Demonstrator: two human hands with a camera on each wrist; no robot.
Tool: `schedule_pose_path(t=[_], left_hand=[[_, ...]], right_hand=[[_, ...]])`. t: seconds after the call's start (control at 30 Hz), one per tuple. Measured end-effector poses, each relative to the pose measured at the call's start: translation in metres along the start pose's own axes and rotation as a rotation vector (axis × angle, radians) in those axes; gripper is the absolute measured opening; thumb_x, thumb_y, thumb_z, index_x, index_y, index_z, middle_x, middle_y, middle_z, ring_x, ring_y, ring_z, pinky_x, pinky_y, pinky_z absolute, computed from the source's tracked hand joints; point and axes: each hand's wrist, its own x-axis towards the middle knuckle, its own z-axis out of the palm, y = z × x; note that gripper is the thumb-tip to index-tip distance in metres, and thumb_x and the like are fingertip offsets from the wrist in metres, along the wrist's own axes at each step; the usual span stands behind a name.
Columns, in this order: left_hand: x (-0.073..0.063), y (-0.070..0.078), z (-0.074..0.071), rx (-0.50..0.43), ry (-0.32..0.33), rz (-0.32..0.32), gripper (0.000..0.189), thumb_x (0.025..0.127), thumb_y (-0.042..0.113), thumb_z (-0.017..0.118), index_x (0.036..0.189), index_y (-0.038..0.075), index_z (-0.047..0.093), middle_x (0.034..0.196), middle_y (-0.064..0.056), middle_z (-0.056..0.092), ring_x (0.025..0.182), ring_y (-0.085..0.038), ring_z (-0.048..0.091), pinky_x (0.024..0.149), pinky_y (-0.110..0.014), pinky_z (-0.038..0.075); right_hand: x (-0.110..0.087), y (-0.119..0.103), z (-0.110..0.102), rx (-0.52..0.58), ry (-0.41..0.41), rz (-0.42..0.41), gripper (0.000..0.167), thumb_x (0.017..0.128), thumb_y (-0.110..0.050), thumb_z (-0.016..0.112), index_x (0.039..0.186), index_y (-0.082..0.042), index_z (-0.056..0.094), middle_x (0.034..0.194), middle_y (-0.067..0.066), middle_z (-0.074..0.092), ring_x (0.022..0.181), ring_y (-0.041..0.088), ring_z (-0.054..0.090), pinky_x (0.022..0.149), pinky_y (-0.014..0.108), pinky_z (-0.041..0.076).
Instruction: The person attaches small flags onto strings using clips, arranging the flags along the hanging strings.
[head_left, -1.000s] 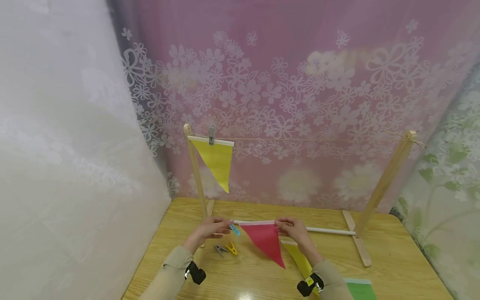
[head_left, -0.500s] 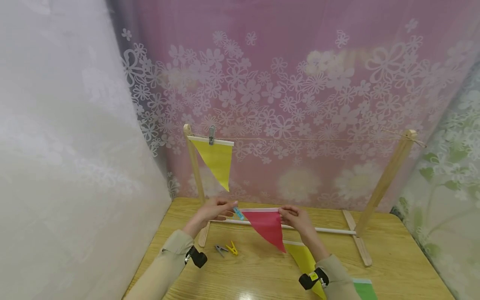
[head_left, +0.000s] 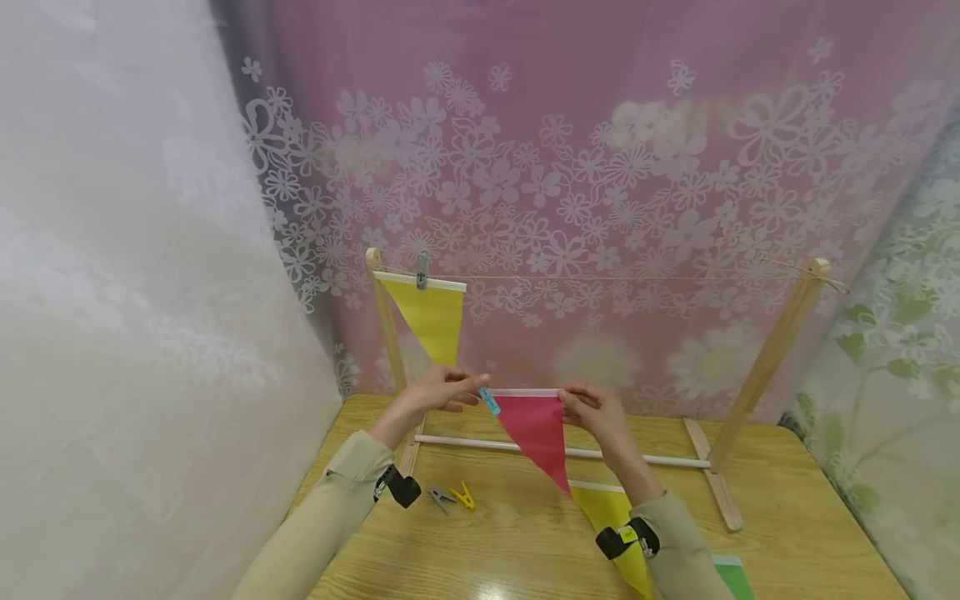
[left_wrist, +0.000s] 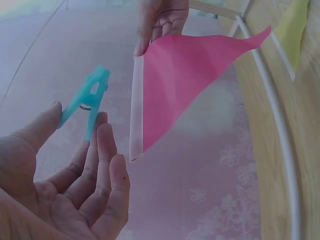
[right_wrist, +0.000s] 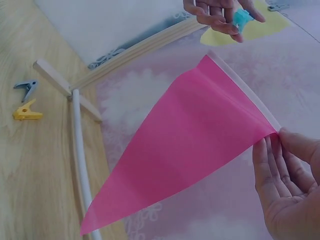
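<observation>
Head view: both hands and the triangular red fabric pennant with a white top band (head_left: 534, 429) are higher than a second ago. The band, then level with the white rod (head_left: 637, 459), is now above it, below the thin brown string (head_left: 570, 277). The left hand (head_left: 438, 392) pinches a light-blue plastic clothespin (head_left: 490, 401) between thumb and fingertips, just beside the pennant, and now covers the tip of the hanging yellow pennant (head_left: 431, 310). The right hand (head_left: 600, 418) pinches the red pennant's right top corner.
</observation>
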Motion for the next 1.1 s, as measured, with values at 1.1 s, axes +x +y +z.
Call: schedule_pose_path(t=[1.1], left_hand=[[-0.004, 0.128, -0.039, 0.144, 0.072, 0.159, 0.041, 0.101, 0.035, 0.065, 0.129, 0.006, 0.068, 0.127, -0.012, 0.067, 0.115, -0.032, 0.067, 0.097, -0.042, 0.054]], right_hand=[[0.015, -0.08, 0.021, 0.003, -0.008, -0.192, 0.045, 0.1, -0.027, 0.067, 0.127, 0.007, 0.059, 0.1, -0.002, 0.069, 0.086, 0.012, 0.068, 0.085, 0.031, 0.058]])
